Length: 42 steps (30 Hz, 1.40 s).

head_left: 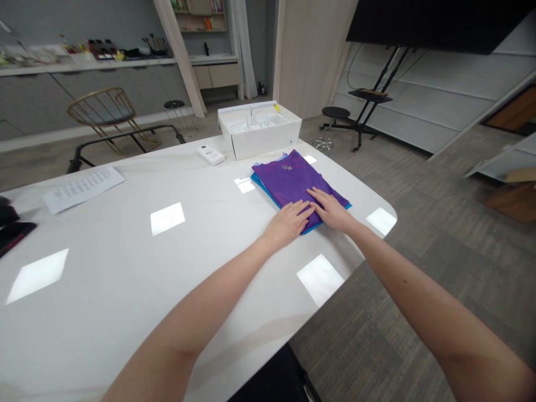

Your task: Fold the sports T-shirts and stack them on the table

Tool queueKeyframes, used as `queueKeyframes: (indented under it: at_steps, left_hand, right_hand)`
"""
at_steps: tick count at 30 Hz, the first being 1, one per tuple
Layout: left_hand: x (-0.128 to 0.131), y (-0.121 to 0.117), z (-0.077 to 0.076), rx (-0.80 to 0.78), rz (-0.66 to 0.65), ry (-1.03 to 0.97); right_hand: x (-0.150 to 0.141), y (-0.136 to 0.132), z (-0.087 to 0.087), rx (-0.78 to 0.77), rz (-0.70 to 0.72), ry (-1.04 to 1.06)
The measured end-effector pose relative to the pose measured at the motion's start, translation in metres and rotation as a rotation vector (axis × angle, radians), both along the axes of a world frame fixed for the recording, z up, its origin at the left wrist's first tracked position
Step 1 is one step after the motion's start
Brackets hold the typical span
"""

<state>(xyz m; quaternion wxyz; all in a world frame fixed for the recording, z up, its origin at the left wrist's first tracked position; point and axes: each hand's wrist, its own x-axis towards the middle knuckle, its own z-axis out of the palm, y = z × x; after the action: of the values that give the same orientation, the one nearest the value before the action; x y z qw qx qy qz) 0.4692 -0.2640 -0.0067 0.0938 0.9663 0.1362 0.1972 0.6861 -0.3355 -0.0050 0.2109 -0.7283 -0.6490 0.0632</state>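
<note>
A folded purple shirt [285, 181] with a small light logo lies on top of a blue folded garment [267, 190], whose edges show at the left and the lower corners. A bit of pale lilac cloth peeks out at the far edge of this stack. My left hand [291, 220] rests flat on the near left part of the purple shirt, fingers stretched out. Beside it, my right hand [329, 209] lies flat on the near right part, its fingers also extended. The fingertips of both hands almost meet. Neither hand grips the cloth.
Behind the stack stands an open white box [268, 137] with clear plastic inside. A white handheld device [210, 155] lies left of it. A printed sheet [84, 188] and a black object [14, 231] are at the left. The white table [188, 279] ends at a rounded right corner.
</note>
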Motion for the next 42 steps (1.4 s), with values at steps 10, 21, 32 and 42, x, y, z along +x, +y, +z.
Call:
queueKeyframes:
  at_steps: [10, 21, 32, 42]
  left_hand:
    - [-0.019, -0.062, 0.006, -0.036, 0.065, 0.184]
    - [-0.143, -0.079, 0.056, -0.075, 0.23, 0.233]
    - [-0.397, -0.072, 0.054, -0.157, 0.723, 0.231]
    - [-0.629, -0.105, 0.048, -0.114, 1.388, 0.229]
  right_hand:
    - [-0.008, -0.065, 0.004, -0.217, -0.316, -0.101]
    - [-0.145, -0.077, 0.048, -0.121, -0.055, -0.126]
    - [-0.364, -0.004, 0.046, -0.16, 0.438, 0.029]
    - [-0.624, 0.061, 0.031, -0.178, 0.881, 0.113]
